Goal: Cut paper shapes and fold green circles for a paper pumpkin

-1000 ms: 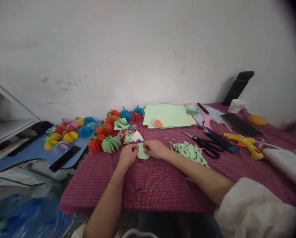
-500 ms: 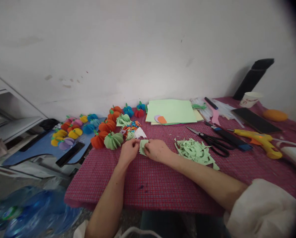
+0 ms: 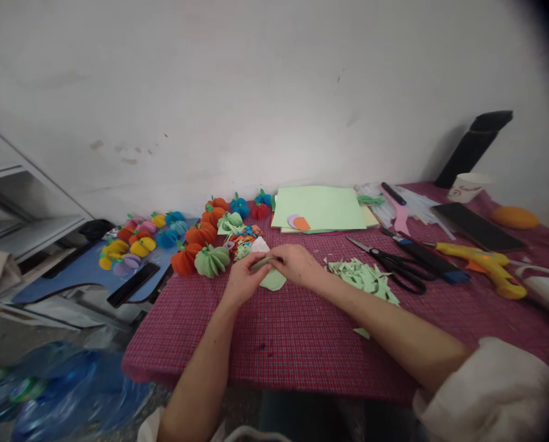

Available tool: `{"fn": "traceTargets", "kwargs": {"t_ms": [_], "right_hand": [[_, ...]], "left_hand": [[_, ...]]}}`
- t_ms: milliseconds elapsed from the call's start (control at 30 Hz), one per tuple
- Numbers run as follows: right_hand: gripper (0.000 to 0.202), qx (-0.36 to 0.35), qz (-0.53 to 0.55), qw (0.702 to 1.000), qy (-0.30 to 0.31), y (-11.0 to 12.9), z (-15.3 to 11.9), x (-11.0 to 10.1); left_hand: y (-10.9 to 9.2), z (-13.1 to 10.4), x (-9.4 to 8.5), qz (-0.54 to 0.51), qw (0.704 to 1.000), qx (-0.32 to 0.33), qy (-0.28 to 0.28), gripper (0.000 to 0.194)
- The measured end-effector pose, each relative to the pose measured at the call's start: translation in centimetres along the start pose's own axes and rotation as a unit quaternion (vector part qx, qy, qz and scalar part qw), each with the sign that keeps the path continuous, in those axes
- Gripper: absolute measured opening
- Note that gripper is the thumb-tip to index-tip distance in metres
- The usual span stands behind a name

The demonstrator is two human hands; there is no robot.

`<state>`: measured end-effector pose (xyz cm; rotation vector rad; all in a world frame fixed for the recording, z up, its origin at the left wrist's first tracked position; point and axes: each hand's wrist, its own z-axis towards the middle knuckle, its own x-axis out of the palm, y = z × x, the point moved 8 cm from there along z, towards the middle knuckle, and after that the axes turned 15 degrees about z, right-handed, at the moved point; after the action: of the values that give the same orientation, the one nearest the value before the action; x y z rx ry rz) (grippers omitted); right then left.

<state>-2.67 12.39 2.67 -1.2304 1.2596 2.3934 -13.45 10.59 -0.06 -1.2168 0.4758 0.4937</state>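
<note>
My left hand (image 3: 245, 279) and my right hand (image 3: 295, 264) meet over the red checked cloth. Their fingers pinch a small folded light green piece (image 3: 261, 264) between them. Just below the fingers, another light green piece (image 3: 273, 280) lies flat on the cloth. Right of my right hand is a pile of light green paper scraps (image 3: 362, 276). To the left of my left hand stand a green pumpkin (image 3: 212, 261) and an orange pumpkin (image 3: 185, 259) made of layered sheets.
Green sheets (image 3: 320, 205) lie near the wall. On the right are black-handled scissors (image 3: 394, 267), a cutter (image 3: 431, 259), a yellow glue gun (image 3: 484, 261) and a paper cup (image 3: 467, 187). A blue table (image 3: 76, 276) with colourful pumpkins adjoins at left.
The green piece has been raised and turned edge-on between my fingers, and a flat green piece shows below. My left hand is now closer to my right. A green scrap lies apart below the pile.
</note>
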Motion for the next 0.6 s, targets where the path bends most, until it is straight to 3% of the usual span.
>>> {"fn": "traceTargets", "kwargs": {"t_ms": [67, 200, 233, 300, 367, 433, 500, 600], "right_hand": [[0.020, 0.014, 0.041, 0.999, -0.026, -0.4, 0.0, 0.5], [0.017, 0.021, 0.061, 0.991, -0.115, -1.1, -0.2, -0.5], [0.016, 0.009, 0.048, 0.989, -0.141, -1.0, -0.3, -0.9], [0.017, -0.030, 0.021, 0.986, -0.161, -0.2, -0.7, -0.9], [0.017, -0.079, 0.007, 0.989, -0.127, 1.0, -0.9, 0.3], [0.018, -0.124, 0.009, 0.990, -0.066, 2.2, -1.1, 2.0], [0.019, -0.151, 0.026, 0.988, -0.032, 2.9, -1.2, 2.9], [0.023, -0.145, 0.058, 0.987, -0.044, 2.1, -0.7, 2.4]], "left_hand": [[1.2, 0.2, -0.3, -0.025, 0.999, -0.037, -0.013, 0.029], [3.5, 0.2, -2.2, -0.063, 0.984, -0.127, -0.112, 0.034], [3.9, 0.0, -2.1, -0.088, 0.977, -0.159, -0.110, 0.037], [3.9, -0.2, -0.4, -0.168, 0.963, -0.210, -0.027, 0.049], [2.5, -0.6, 1.7, -0.250, 0.941, -0.213, 0.077, 0.057], [1.4, -0.6, 2.2, -0.284, 0.934, -0.194, 0.094, 0.051], [1.4, -0.6, 2.0, -0.310, 0.927, -0.198, 0.068, 0.042], [2.8, -0.5, 0.6, -0.352, 0.907, -0.229, -0.014, 0.036]]}}
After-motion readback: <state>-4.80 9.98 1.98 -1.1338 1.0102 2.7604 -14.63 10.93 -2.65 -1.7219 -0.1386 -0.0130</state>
